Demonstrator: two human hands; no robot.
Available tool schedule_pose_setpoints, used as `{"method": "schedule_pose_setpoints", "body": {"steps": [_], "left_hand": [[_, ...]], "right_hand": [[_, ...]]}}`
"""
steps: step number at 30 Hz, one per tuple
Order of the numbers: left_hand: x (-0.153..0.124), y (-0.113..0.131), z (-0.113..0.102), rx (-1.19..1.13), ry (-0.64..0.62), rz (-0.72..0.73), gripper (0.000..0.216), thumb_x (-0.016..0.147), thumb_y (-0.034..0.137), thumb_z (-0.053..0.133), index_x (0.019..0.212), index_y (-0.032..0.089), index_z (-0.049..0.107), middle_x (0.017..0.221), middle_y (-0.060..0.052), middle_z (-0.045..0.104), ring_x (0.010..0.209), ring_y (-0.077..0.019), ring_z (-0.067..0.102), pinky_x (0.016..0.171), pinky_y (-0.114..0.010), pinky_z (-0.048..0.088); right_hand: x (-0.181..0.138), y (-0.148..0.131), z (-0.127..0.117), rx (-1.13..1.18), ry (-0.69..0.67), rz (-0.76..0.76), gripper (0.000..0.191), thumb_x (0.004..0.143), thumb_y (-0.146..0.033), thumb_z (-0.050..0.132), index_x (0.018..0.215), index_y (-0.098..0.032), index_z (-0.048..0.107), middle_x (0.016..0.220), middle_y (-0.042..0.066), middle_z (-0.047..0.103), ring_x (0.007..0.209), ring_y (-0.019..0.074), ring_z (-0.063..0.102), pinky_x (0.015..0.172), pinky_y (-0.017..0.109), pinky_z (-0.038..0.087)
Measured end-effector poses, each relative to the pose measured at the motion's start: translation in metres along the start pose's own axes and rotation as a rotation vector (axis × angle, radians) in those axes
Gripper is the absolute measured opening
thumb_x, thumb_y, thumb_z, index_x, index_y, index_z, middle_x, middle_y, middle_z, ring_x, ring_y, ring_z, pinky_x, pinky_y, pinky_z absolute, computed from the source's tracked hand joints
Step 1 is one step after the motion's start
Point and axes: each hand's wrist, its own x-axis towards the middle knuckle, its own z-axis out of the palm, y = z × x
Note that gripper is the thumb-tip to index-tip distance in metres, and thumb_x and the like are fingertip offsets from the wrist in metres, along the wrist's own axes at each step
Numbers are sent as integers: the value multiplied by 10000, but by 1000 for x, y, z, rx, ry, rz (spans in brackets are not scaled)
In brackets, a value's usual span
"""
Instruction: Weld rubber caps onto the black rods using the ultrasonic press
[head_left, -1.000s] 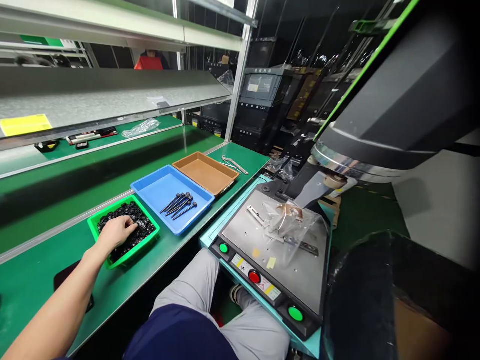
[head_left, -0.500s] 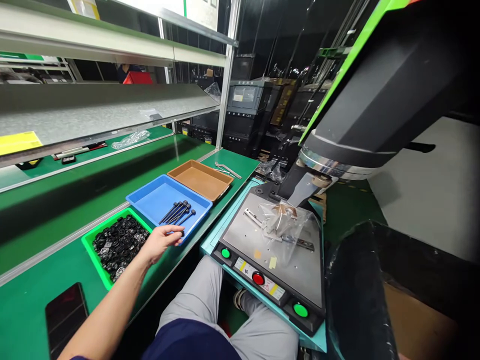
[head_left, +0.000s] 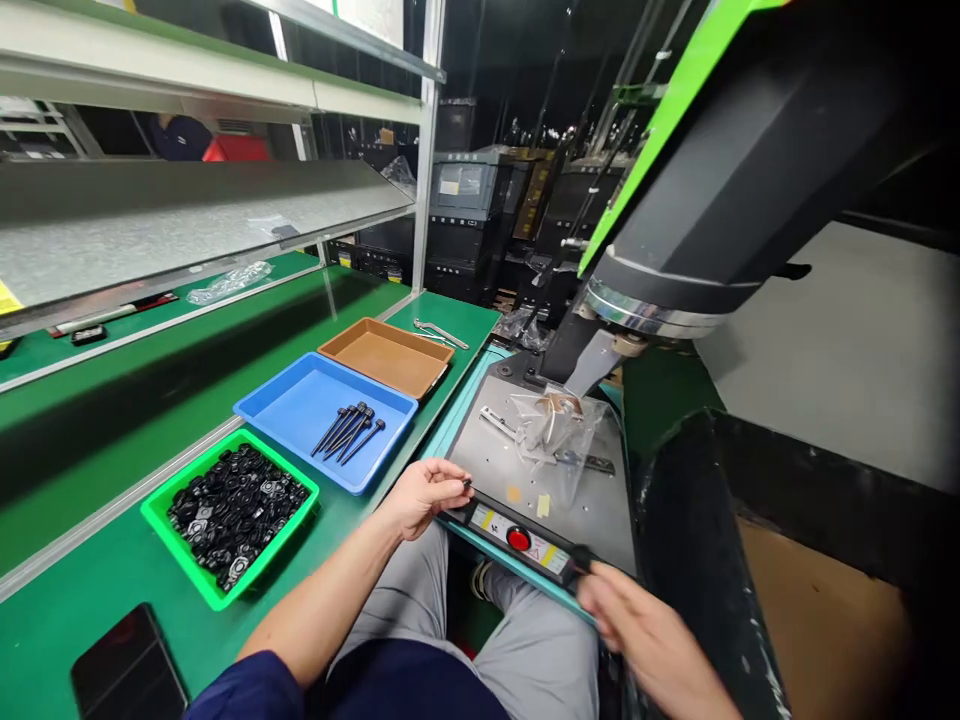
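My left hand [head_left: 424, 497] is closed in a pinch at the front left corner of the machine plate [head_left: 495, 455]. Between its thumb and forefinger is a small black piece [head_left: 466, 483], mostly covered by the fingers. Smeared by motion, my right hand [head_left: 637, 622] is at the machine's front right corner, with a dark, round-ended black part [head_left: 580, 558] at its fingertips. To the left, several black rods with square heads [head_left: 349, 430] lie in a blue tray [head_left: 281, 385]. A green tray [head_left: 217, 592] is full of small black parts [head_left: 240, 510].
A plastic-wrapped fixture [head_left: 559, 430] sits under the machine head [head_left: 667, 270]. A red button [head_left: 518, 538] is on the front panel. Behind the blue tray are a brown tray [head_left: 390, 355] and a wrench [head_left: 442, 332]. A phone [head_left: 127, 665] lies front left; a black-lined bin [head_left: 694, 540] stands right.
My left hand has moved right, from the blue tray's edge to the machine's front, with the small piece. My right hand has come into view at lower right with a black part. The view has shifted slightly.
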Motion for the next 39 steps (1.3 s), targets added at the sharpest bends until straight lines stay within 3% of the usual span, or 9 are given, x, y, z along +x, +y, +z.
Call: {"method": "schedule_pose_setpoints", "body": {"steps": [2, 4, 7, 18, 23, 25, 29, 32, 39], "left_hand": [[-1, -7, 13, 45, -51, 38, 359, 529, 244, 922, 788, 123, 705, 908, -80, 718, 787, -161, 679, 761, -298, 528], [-4, -14, 21, 91, -111, 68, 330, 522, 235, 922, 762, 127, 724, 903, -80, 718, 801, -152, 661, 773, -288, 509], [-9, -20, 22, 115, -143, 71, 312, 525, 246, 916, 761, 141, 742, 893, -73, 708, 791, -163, 652, 754, -303, 510], [-7, -15, 15, 237, -172, 62, 194, 579, 216, 882, 719, 156, 762, 914, -75, 698, 839, -177, 646, 790, -326, 521], [0, -22, 21, 249, -162, 68, 169, 590, 209, 872, 717, 179, 765, 908, -73, 707, 860, -192, 656, 795, -347, 537], [1, -26, 22, 289, -168, 126, 136, 627, 225, 854, 728, 191, 769, 915, -74, 712, 888, -203, 663, 826, -368, 538], [0, -34, 23, 533, -204, 322, 217, 704, 243, 809, 919, 227, 782, 1072, -95, 708, 1026, -235, 652, 895, -389, 528], [5, -39, 23, 691, -184, 414, 219, 744, 257, 780, 962, 236, 777, 1074, -92, 711, 1038, -236, 654, 902, -380, 528], [32, -70, 25, 804, -225, 320, 214, 781, 330, 741, 961, 221, 774, 1079, -96, 695, 964, -225, 663, 909, -389, 524]], "right_hand": [[3, -5, 41, 73, -187, 34, 470, 844, -657, 503, 681, -225, 589, 608, 18, 543, 489, 148, 458, 438, 260, 358], [8, -13, 70, 101, -243, -1, 465, 889, -624, 465, 682, -217, 551, 580, -5, 485, 499, 136, 424, 467, 253, 329], [15, -20, 89, 121, -266, -50, 456, 921, -595, 438, 681, -214, 508, 546, -34, 398, 488, 125, 366, 487, 255, 279], [16, -19, 86, 299, -327, -23, 421, 950, -506, 436, 664, -202, 484, 571, -39, 432, 466, 92, 344, 460, 232, 254], [15, -23, 83, 74, -56, -200, 313, 947, -314, 461, 660, -190, 487, 645, -4, 550, 617, 114, 490, 598, 240, 350], [14, -21, 84, 89, -22, -200, 307, 950, -301, 458, 666, -188, 490, 644, -5, 554, 618, 111, 497, 604, 238, 357], [15, -11, 89, 332, -70, -71, 344, 943, -399, 493, 671, -188, 502, 561, -37, 482, 508, 84, 434, 508, 217, 324], [21, -1, 93, 563, -118, 47, 374, 908, -478, 537, 678, -183, 519, 499, -63, 421, 427, 67, 366, 431, 208, 272], [41, 29, 99, 1077, -42, 232, 453, 745, -581, 711, 876, -165, 588, 748, -23, 545, 484, 48, 454, 381, 168, 261]]}}
